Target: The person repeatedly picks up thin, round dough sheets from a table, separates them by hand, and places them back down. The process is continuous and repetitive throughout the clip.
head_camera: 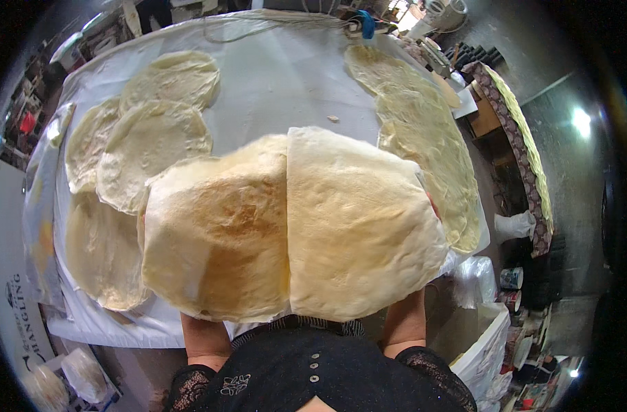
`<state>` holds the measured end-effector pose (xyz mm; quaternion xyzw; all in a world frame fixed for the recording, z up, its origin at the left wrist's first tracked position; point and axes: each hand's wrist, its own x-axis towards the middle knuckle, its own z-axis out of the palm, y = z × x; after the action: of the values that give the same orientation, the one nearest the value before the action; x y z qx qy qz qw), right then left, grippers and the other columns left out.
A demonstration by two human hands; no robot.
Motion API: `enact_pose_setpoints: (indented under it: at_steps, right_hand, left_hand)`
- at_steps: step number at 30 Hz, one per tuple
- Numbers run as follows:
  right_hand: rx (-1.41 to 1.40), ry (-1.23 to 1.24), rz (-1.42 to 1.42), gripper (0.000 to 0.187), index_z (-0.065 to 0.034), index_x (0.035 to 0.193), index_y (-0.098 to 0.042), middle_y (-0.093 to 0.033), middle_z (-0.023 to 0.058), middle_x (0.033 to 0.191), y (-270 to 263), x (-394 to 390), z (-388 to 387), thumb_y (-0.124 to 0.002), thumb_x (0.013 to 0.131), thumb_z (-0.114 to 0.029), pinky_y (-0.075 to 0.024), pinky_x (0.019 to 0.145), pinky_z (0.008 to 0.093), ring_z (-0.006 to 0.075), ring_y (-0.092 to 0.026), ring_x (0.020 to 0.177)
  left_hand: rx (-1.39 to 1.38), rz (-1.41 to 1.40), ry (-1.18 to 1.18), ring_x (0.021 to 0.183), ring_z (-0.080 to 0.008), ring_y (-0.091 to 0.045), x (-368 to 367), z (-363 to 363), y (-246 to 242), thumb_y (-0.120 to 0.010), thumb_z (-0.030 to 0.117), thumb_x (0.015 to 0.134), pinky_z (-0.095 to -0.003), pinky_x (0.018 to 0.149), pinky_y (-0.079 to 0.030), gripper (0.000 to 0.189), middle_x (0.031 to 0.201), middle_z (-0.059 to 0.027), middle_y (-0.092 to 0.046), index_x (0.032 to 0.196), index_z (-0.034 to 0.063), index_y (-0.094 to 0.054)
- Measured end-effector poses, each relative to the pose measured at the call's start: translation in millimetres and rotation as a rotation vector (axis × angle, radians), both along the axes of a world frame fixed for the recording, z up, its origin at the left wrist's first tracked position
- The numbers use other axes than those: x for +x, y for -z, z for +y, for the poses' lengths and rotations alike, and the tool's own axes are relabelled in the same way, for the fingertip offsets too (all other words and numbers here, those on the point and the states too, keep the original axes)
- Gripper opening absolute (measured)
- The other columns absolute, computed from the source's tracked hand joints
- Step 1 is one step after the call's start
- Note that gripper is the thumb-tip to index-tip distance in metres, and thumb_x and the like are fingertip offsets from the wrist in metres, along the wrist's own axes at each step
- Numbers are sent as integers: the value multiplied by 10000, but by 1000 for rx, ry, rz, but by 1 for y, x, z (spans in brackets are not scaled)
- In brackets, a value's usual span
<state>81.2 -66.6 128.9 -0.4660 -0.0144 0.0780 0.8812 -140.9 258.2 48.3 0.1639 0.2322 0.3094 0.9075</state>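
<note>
Two wide, thin folded sheets of flatbread meet at a straight seam in front of me. The left sheet (226, 232) is browned in its middle; the right sheet (359, 226) is paler. Both are held up over the near side of the covered table. My left hand (142, 219) is almost wholly hidden under the left sheet, with only a sliver at its outer edge. Of my right hand (433, 204), a little skin shows at the right sheet's outer edge. Several round flatbreads (154, 149) overlap on the left; a long overlapping row of flatbreads (421, 139) lies on the right.
A white plastic cover (277, 82) lies over the table, with a small crumb (333, 119) on it. A cord and a blue object (366, 24) are at the far edge. Beyond the right side stand a patterned-cloth-covered surface (519, 139) and a plastic-lined bin (486, 335).
</note>
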Motion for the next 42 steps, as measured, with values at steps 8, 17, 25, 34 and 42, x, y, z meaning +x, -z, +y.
enact_pose_setpoints:
  at_steps: [8, 17, 25, 34, 42]
  right_hand:
    - [-55, 145, 25, 332, -13, 915, -651, -638, 83, 840, 3, 22, -124, -512, 892, -313, -492, 662, 311, 174, -590, 710]
    - [-323, 39, -162, 367, -33, 891, -655, -624, 60, 803, -36, 258, -201, -508, 877, -370, -466, 621, 301, 150, -557, 668]
    - [-753, -269, -772, 399, -52, 870, -659, -611, 40, 770, -47, 534, -27, -504, 865, -420, -444, 585, 292, 129, -528, 630]
    - [-1097, -653, -1026, 452, -123, 1206, -484, -654, 158, 851, 100, 463, 231, -584, 811, -318, -486, 722, 403, 302, -628, 802]
    - [-615, -1729, -19, 496, -40, 1020, -616, -678, 75, 905, 156, 200, 76, -459, 907, -498, -493, 638, 340, 177, -632, 795]
  left_hand:
    - [133, 80, -63, 957, -246, -633, -13, -12, -22, -448, 236, 961, -360, 863, -518, 368, 1086, -167, -633, 1129, -66, -573]
    - [330, 169, -222, 953, -245, -634, 8, -37, -77, -450, 231, 959, -360, 855, -521, 362, 1079, -166, -635, 1124, -67, -576]
    - [502, 281, -381, 950, -245, -635, 49, -59, -129, -452, 226, 958, -361, 848, -524, 357, 1073, -165, -638, 1119, -67, -578]
    - [607, 459, -438, 946, -245, -636, 101, -85, -153, -455, 220, 956, -362, 840, -527, 351, 1067, -164, -640, 1114, -67, -581]
    - [728, 345, -414, 943, -244, -638, 126, -80, -163, -457, 215, 954, -362, 833, -529, 346, 1061, -163, -642, 1109, -67, -584]
